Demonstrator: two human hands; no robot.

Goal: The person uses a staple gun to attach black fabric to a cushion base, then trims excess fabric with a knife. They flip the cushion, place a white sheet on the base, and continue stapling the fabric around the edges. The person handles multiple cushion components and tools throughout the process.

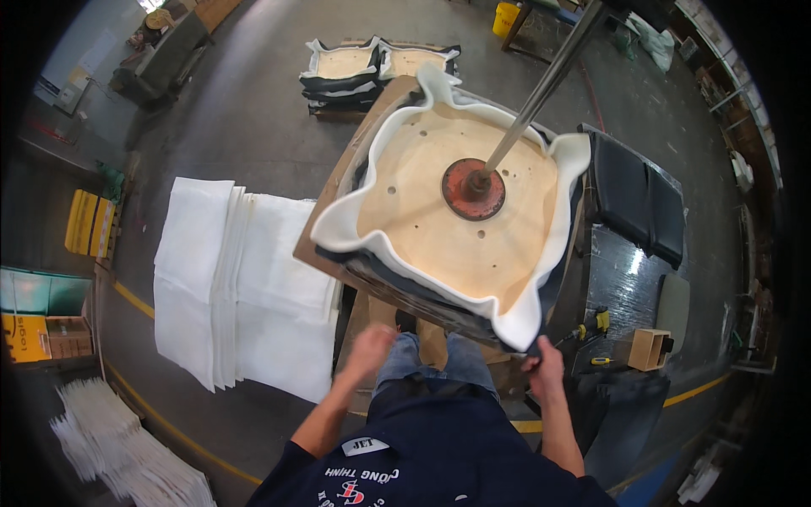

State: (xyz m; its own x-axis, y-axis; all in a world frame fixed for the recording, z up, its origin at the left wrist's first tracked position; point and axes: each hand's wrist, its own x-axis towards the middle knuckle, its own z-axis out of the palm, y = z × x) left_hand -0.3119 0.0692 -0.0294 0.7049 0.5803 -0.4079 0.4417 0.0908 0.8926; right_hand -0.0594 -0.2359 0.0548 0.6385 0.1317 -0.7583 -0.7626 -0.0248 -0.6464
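Note:
A square wooden seat panel [405,182] lies on a board, wrapped round its edge by white padding [522,319] with raised corners. Black cover material [389,283] shows beneath the padding. A round red press pad [460,198] on a metal rod bears down on the panel's middle. At the near right corner my right hand [547,368] is closed on the edge of the black cover. My left hand [370,348] is apart from the seat, just short of its near edge; blur hides how its fingers lie.
Stacked white padding sheets [198,279] stand to the left. On the right, a table [610,275] carries black cushions [634,198], a yellow power tool [596,324] and a small wooden box [649,349]. More padded seats [345,63] are piled on the floor ahead.

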